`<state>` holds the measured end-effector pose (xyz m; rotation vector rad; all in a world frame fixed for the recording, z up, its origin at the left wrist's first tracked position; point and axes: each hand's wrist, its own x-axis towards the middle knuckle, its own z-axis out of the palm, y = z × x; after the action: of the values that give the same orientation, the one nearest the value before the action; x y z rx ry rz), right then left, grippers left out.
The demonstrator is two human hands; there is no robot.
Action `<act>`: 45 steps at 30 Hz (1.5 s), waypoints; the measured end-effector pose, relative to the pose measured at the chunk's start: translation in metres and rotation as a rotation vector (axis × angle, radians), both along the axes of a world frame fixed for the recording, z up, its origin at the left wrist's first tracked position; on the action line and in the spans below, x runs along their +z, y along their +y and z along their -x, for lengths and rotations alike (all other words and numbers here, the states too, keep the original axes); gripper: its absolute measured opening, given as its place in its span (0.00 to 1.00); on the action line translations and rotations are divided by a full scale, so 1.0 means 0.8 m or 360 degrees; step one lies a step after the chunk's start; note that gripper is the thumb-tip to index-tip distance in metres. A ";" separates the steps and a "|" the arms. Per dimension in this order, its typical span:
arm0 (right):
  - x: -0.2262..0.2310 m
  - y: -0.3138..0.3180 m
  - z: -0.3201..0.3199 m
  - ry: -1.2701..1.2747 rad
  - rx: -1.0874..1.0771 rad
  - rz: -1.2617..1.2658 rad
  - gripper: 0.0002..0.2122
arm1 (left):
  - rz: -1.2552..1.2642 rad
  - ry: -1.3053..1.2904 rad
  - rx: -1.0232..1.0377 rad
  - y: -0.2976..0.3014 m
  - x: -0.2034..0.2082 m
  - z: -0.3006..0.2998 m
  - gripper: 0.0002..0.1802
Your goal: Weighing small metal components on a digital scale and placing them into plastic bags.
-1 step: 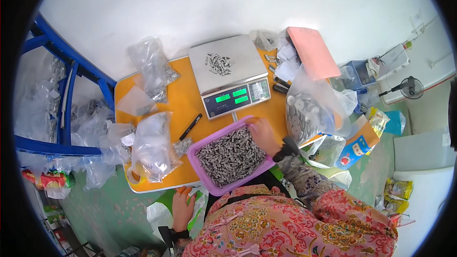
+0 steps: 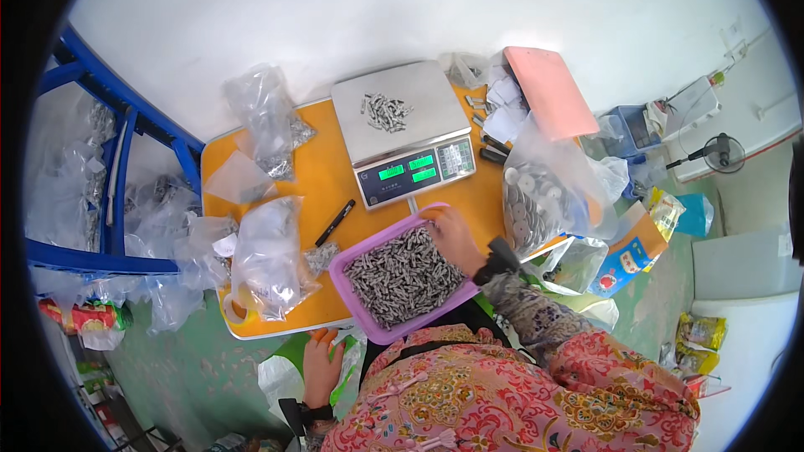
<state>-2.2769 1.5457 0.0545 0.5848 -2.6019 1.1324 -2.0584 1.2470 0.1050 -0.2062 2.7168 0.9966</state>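
Note:
A pink-purple plastic tray [image 2: 358,311] full of small grey metal parts [image 2: 402,280] lies at the table's near edge, against my body. Over its far right corner is my right hand [image 2: 456,243], fingers bent down at the rim and the parts; the fingertips are hidden, and I cannot make out what they grip. Lower left, apart from the tray, my left hand [image 2: 321,368] rests with fingers apart and nothing in it, beside a green and white plastic bag [image 2: 280,377]. Beyond the tray stands a digital scale [image 2: 414,172], a small heap of similar metal pieces [image 2: 386,112] on its plate.
On the orange table [image 2: 314,138], clear bags of parts [image 2: 268,259] lie left and a black marker [image 2: 336,223] beside the tray. Right are a bag of grey discs [image 2: 532,205] and a pink board [image 2: 548,92]. A blue metal rack [image 2: 100,259] stands at the left.
My right hand has shifted slightly left over the tray's corner. My left hand, the tray and the heap on the scale stay in place.

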 end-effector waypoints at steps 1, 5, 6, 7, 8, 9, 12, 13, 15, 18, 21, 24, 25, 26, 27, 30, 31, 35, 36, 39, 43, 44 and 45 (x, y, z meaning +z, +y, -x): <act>0.000 -0.019 0.003 -0.0004 0.0145 0.0071 0.08 | -0.0009 -0.0013 -0.0009 -0.001 0.000 -0.002 0.17; -0.004 -0.089 -0.012 -0.0052 0.0446 0.0032 0.09 | 0.0021 0.0022 -0.0005 -0.002 -0.005 -0.010 0.17; -0.006 -0.100 -0.015 -0.0050 0.0521 0.0008 0.08 | 0.0002 0.0022 0.0002 -0.001 -0.005 -0.011 0.18; -0.009 -0.109 -0.019 -0.0048 0.0525 0.0009 0.08 | -0.0017 0.0024 0.0008 -0.001 -0.004 -0.010 0.18; -0.013 -0.116 -0.023 -0.0040 0.0588 -0.0042 0.08 | -0.0016 0.0026 0.0012 -0.002 -0.005 -0.012 0.18; -0.016 -0.119 -0.027 -0.0033 0.0650 -0.0093 0.07 | -0.0006 -0.0022 0.0011 -0.002 -0.007 -0.015 0.18; -0.021 -0.123 -0.036 -0.0102 0.0704 -0.0199 0.07 | -0.0011 -0.0094 0.0033 -0.002 -0.008 -0.019 0.19; -0.022 -0.123 -0.037 -0.0151 0.0726 -0.0260 0.07 | -0.0024 -0.0116 0.0045 -0.001 -0.008 -0.020 0.19; -0.023 -0.118 -0.039 -0.0152 0.0748 -0.0253 0.07 | -0.0023 -0.0112 0.0052 0.000 -0.010 -0.023 0.19; -0.027 -0.110 -0.040 -0.0165 0.0777 -0.0269 0.07 | -0.0027 -0.0118 0.0037 0.000 -0.014 -0.021 0.19; -0.029 -0.101 -0.043 -0.0202 0.0804 -0.0275 0.07 | -0.0040 -0.0151 0.0023 0.001 -0.015 -0.015 0.19; -0.036 -0.093 -0.046 -0.0197 0.0800 -0.0232 0.07 | -0.0055 -0.0154 -0.0001 0.004 -0.012 -0.004 0.19; -0.037 -0.091 -0.048 -0.0169 0.0795 -0.0202 0.06 | -0.0060 -0.0139 -0.0016 0.005 -0.011 -0.002 0.19; -0.039 -0.089 -0.049 -0.0169 0.0788 -0.0202 0.06 | -0.0060 -0.0139 -0.0023 0.005 -0.012 0.000 0.19; -0.041 -0.087 -0.050 -0.0171 0.0783 -0.0219 0.06 | -0.0056 -0.0114 -0.0041 0.004 -0.014 0.002 0.19; -0.039 -0.081 -0.053 -0.0188 0.0769 -0.0245 0.06 | -0.0059 -0.0086 -0.0071 0.005 -0.014 0.005 0.19; -0.038 -0.080 -0.054 -0.0202 0.0764 -0.0254 0.06 | -0.0065 -0.0082 -0.0077 0.005 -0.014 0.006 0.19; -0.039 -0.075 -0.059 -0.0181 0.0758 -0.0192 0.06 | -0.0047 -0.0089 -0.0096 0.006 -0.014 0.008 0.19; -0.040 -0.074 -0.060 -0.0173 0.0760 -0.0228 0.06 | -0.0054 -0.0082 -0.0107 0.005 -0.016 0.008 0.19; -0.040 -0.071 -0.063 -0.0195 0.0776 -0.0289 0.06 | -0.0060 -0.0096 -0.0109 0.005 -0.015 0.009 0.19; -0.039 -0.070 -0.066 -0.0204 0.0762 -0.0294 0.07 | -0.0047 -0.0140 -0.0103 0.007 -0.017 0.009 0.20; -0.040 -0.070 -0.066 -0.0206 0.0756 -0.0298 0.07 | -0.0051 -0.0140 -0.0110 0.007 -0.016 0.009 0.20; -0.041 -0.071 -0.067 -0.0215 0.0757 -0.0279 0.07 | -0.0059 -0.0136 -0.0114 0.007 -0.013 0.009 0.20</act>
<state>-2.2235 1.4885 0.0217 1.2589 -2.7775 1.1024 -2.0653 1.2529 0.0942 -0.1406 2.6076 0.9939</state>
